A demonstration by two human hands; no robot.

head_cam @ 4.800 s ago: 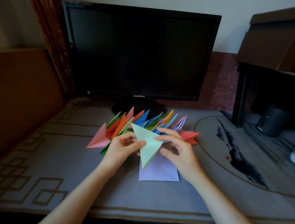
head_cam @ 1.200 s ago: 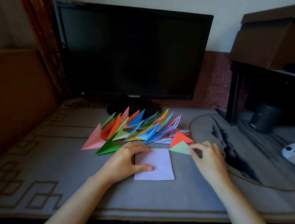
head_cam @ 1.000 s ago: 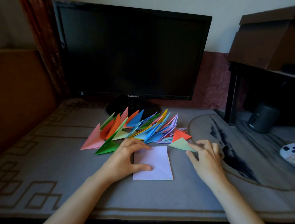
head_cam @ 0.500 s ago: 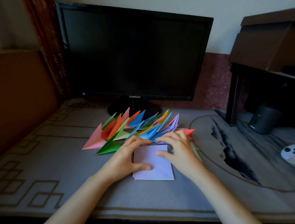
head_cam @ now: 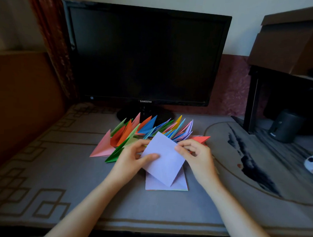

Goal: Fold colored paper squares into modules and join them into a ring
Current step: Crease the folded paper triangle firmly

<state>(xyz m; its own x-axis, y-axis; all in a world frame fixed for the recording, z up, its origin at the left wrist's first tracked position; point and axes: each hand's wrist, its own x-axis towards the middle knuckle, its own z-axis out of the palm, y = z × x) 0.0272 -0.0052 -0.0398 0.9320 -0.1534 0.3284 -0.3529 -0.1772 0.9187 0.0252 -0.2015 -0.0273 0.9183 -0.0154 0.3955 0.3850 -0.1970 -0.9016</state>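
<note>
A lilac paper square [head_cam: 164,157] is lifted off the table and turned corner-down, held between both hands. My left hand [head_cam: 130,159] pinches its left edge with the thumb on top. My right hand [head_cam: 195,156] grips its right corner. Under it lies a small stack of paper squares [head_cam: 179,184], lilac on top. Behind the hands stands a row of folded triangular modules [head_cam: 148,129] in pink, orange, green, blue, yellow and purple, with a pink module [head_cam: 103,147] at the left end and a red module [head_cam: 201,138] at the right.
A black monitor [head_cam: 146,55] stands on its base right behind the modules. A dark shelf unit [head_cam: 251,104] with a small black speaker [head_cam: 284,125] is at the right, a cardboard box [head_cam: 290,40] on top. The grey patterned table cover [head_cam: 42,176] stretches left and toward me.
The light green module was set down at the right. Both hands then came to the lilac stack and lifted the top sheet, turning it corner-down.
</note>
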